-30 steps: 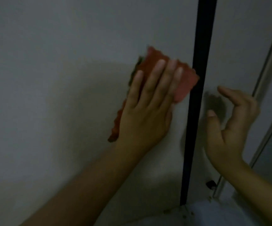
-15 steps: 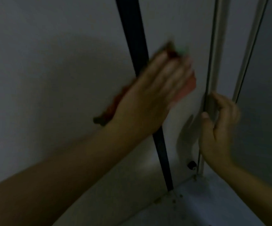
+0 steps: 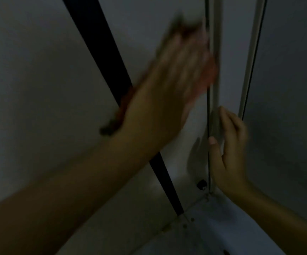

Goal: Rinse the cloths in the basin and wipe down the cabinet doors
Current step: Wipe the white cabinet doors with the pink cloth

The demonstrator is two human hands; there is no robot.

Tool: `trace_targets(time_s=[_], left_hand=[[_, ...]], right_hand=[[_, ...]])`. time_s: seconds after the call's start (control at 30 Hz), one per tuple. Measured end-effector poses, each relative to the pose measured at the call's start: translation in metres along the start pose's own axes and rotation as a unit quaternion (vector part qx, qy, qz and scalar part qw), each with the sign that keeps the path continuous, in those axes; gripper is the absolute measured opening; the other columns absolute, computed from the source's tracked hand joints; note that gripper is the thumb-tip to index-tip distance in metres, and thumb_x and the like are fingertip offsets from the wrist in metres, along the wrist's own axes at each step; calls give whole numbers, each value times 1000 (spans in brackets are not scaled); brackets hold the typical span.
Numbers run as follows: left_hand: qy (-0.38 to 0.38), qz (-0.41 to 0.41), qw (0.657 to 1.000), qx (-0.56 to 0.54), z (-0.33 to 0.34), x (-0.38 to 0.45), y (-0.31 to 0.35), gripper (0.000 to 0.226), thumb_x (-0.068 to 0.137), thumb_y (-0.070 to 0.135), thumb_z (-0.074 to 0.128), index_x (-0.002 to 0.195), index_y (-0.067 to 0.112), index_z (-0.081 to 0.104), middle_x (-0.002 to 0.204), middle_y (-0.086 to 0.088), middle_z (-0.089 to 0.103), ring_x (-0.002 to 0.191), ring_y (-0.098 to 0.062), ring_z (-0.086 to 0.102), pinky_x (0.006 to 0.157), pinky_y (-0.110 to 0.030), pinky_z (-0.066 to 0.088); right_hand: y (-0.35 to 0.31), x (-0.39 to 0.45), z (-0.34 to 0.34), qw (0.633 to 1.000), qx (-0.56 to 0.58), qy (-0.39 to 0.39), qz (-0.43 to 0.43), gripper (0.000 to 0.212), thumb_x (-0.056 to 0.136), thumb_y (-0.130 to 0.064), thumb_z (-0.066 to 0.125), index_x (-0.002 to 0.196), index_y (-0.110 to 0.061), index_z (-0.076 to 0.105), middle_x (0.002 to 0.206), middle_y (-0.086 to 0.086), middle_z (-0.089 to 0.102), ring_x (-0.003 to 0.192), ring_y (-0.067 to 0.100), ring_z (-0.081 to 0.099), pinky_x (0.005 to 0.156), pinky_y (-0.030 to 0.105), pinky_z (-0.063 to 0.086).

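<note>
left hand [image 3: 169, 89] flat on red cloth [image 3: 208, 72], right hand [image 3: 228, 144] fingers curled round door edge [image 3: 214, 100]

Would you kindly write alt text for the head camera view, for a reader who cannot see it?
In dim light, a person's left hand, blurred by motion, presses a red cloth flat against a pale cabinet door, beside its right edge. The right hand holds that door's edge lower down, fingers curled round it. A dark gap separates this door from the next one on the left.

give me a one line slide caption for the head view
Left hand presses a red cloth flat against the cabinet door; right hand holds the door's edge.
</note>
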State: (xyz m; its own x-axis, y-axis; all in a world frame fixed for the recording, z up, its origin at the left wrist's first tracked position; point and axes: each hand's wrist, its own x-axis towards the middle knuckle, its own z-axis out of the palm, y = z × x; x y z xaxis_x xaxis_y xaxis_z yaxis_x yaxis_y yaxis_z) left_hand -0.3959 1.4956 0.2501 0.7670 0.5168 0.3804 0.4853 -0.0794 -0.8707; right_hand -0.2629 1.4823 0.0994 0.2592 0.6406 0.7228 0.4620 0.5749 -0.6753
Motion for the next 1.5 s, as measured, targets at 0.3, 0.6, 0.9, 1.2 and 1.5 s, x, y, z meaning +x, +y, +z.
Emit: trace_targets(time_s=[0.3, 0.6, 0.9, 1.2, 1.5], left_hand=[[17, -9, 986, -164, -7, -21, -15, 59, 102, 32, 34, 148, 0, 16, 155, -24, 18, 146, -35, 10, 119, -41, -8], [-23, -13, 997, -66, -7, 1, 4, 76, 100, 47, 17, 145, -2, -19, 156, -25, -4, 144, -40, 2, 114, -49, -16], [-205, 244, 948, -18, 5, -57, 50, 75, 102, 42, 10, 134, -8, -35, 135, -35, -42, 121, -49, -41, 99, -58, -34], [-257, 255, 932, -39, 43, -83, 136, 68, 103, 47, 15, 147, 10, -22, 152, -13, -28, 142, -30, -19, 98, -58, -33], [-207, 309, 928, 1, 29, -107, 120, 74, 98, 31, 14, 130, -11, -38, 132, -36, -45, 122, -48, -41, 96, -60, -36]], right_hand=[[-6, -1, 0, 1000, 9, -7, 17, 53, 94, -28, 36, 145, -18, 26, 141, -10, 29, 134, 8, 27, 113, 16, 16], [0, -2, 4, 1000, -5, -20, 4, 57, 94, -25, 38, 147, -13, 21, 145, 1, 25, 134, 13, 24, 114, 19, 15], [27, -25, -11, 997, -49, -67, 6, 54, 95, -24, 36, 146, -9, 27, 145, 4, 30, 134, 13, 25, 114, 19, 15], [53, -48, -13, 990, -87, -106, -8, 56, 94, -20, 37, 146, -8, 25, 149, 8, 27, 136, 15, 24, 114, 20, 13], [69, -67, -14, 988, -105, -114, 13, 66, 86, -7, 51, 146, -13, 25, 142, 8, 29, 129, 27, 33, 109, 35, 29]])
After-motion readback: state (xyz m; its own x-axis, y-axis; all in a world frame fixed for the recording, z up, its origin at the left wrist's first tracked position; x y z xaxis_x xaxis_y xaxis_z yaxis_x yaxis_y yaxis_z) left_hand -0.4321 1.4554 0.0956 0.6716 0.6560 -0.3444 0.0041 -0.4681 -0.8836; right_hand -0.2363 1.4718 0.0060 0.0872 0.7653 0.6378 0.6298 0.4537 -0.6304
